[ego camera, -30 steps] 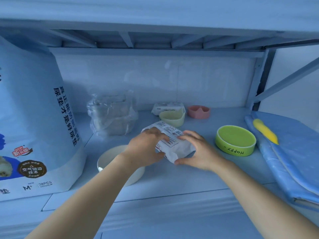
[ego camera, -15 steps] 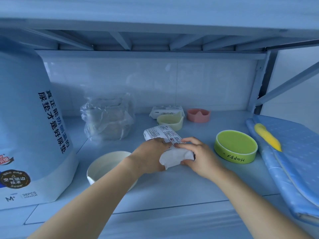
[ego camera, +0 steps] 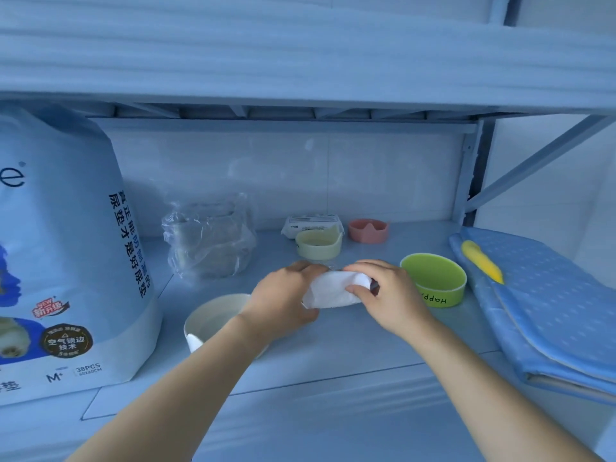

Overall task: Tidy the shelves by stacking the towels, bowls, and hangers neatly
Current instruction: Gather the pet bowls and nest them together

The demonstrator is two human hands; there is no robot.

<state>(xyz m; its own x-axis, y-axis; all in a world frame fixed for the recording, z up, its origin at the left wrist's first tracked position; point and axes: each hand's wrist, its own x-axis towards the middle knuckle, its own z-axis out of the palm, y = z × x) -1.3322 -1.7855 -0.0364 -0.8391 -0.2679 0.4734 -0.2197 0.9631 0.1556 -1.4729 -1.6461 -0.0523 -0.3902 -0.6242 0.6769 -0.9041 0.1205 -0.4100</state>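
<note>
Both hands grip one white packet [ego camera: 333, 290] — the left hand [ego camera: 283, 301] wraps its left end, the right hand [ego camera: 388, 291] pinches the right end, thumb in front. From the head view, the packet is held over the middle of the shelf [ego camera: 333, 348], between a white bowl [ego camera: 213, 320] under the left wrist and a green bowl [ego camera: 433, 280] just right of the right hand. Behind stand a cream bowl [ego camera: 318, 245], a pink bowl [ego camera: 368, 230] and a second packet [ego camera: 311, 223] — near a clear plastic bag [ego camera: 208, 240]. A large printed bag [ego camera: 63, 261] fills the left; a folded blue mat [ego camera: 546, 308] lies right.
</note>
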